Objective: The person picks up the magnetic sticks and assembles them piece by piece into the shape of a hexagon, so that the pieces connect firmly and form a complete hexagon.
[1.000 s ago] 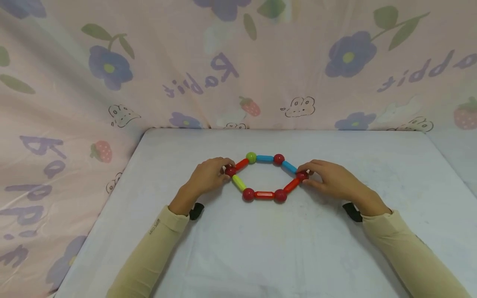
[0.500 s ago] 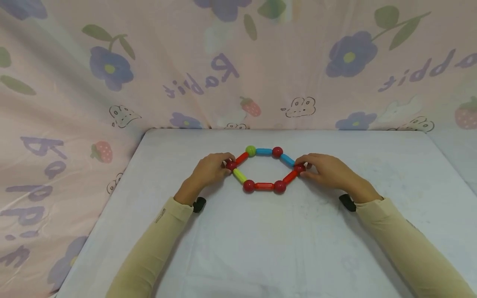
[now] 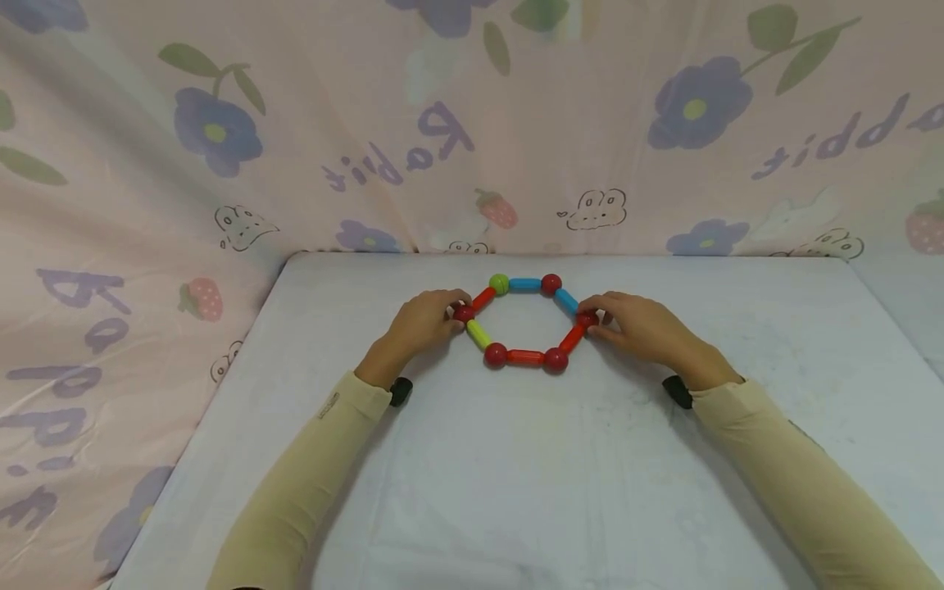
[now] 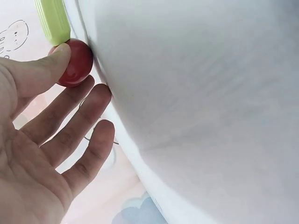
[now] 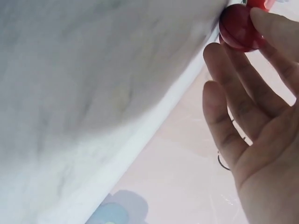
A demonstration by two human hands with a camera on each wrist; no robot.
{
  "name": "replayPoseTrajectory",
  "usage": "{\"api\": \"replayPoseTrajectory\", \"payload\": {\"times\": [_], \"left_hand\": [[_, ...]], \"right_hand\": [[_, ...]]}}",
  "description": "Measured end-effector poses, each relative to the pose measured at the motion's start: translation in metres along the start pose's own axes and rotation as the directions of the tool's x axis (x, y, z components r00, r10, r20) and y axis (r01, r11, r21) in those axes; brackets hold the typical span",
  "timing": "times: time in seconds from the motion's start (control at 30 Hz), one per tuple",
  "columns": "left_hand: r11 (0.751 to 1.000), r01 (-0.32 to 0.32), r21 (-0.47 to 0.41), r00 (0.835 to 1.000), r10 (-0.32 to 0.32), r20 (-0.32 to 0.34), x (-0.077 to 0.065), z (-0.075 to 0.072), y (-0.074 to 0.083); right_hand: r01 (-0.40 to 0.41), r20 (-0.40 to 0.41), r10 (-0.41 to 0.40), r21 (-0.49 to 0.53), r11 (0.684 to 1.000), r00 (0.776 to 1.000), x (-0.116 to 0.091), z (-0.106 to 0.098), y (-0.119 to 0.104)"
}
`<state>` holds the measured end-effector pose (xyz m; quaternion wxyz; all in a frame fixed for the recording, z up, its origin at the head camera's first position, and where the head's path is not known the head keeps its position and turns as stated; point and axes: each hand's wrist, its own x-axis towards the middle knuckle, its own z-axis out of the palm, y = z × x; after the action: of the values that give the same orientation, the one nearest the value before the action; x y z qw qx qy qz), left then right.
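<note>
A closed six-sided ring of plastic rods and balls lies on the white table in the head view. My left hand [image 3: 424,319] pinches the red ball [image 3: 464,315] at its left corner; in the left wrist view the thumb presses this ball [image 4: 78,65] beside a yellow-green rod [image 4: 53,21]. At the opposite corner, another red ball [image 3: 587,319] is pinched by my right hand [image 3: 640,329]. Two blue rods and a far red ball [image 3: 551,284] follow a green ball [image 3: 499,284] along the back. Along the front, a red rod [image 3: 526,357] joins two red balls.
The white tabletop [image 3: 531,475] extends around the ring. A pink patterned cloth [image 3: 413,180] hangs behind the table's back edge and along the left side. Dark wrist devices [image 3: 677,392] sit under both wrists.
Both hands have slid the ring away from the person, toward the back edge. The two held balls have come closer together, so the ring is narrower and more evenly six-sided.
</note>
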<state>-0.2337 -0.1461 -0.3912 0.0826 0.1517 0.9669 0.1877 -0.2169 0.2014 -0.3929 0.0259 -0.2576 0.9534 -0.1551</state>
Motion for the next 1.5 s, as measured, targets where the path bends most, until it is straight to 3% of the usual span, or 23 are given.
{"api": "replayPoseTrajectory", "payload": {"times": [0.13, 0.33, 0.6, 1.13, 1.33, 1.5], "left_hand": [[0.996, -0.040, 0.079, 0.999, 0.041, -0.015, 0.003, 0.001, 0.000], [0.971, -0.101, 0.216, 0.992, 0.114, -0.046, 0.006, 0.003, -0.001], [0.980, -0.093, 0.174, 0.991, 0.107, -0.075, 0.008, 0.006, -0.006], [0.987, -0.096, 0.131, 0.990, 0.108, -0.090, 0.007, 0.006, -0.002], [0.987, -0.092, 0.134, 0.992, 0.102, -0.074, 0.006, 0.006, -0.003], [0.975, -0.101, 0.197, 0.993, 0.110, -0.033, -0.001, -0.001, -0.015]], "right_hand": [[-0.009, 0.010, 0.009, -0.001, 1.000, 1.000, 0.002, -0.002, 0.001], [-0.022, 0.005, 0.022, -0.013, 1.000, 1.000, 0.012, 0.000, 0.003], [-0.047, 0.013, 0.047, 0.010, 0.999, 0.999, 0.021, 0.004, 0.005], [-0.040, -0.036, 0.041, 0.025, 0.999, 0.998, 0.016, 0.004, 0.004], [-0.041, -0.010, 0.041, 0.028, 0.999, 0.999, 0.013, 0.001, 0.004], [-0.114, 0.051, 0.114, 0.004, 0.993, 0.992, 0.006, -0.001, 0.008]]}}
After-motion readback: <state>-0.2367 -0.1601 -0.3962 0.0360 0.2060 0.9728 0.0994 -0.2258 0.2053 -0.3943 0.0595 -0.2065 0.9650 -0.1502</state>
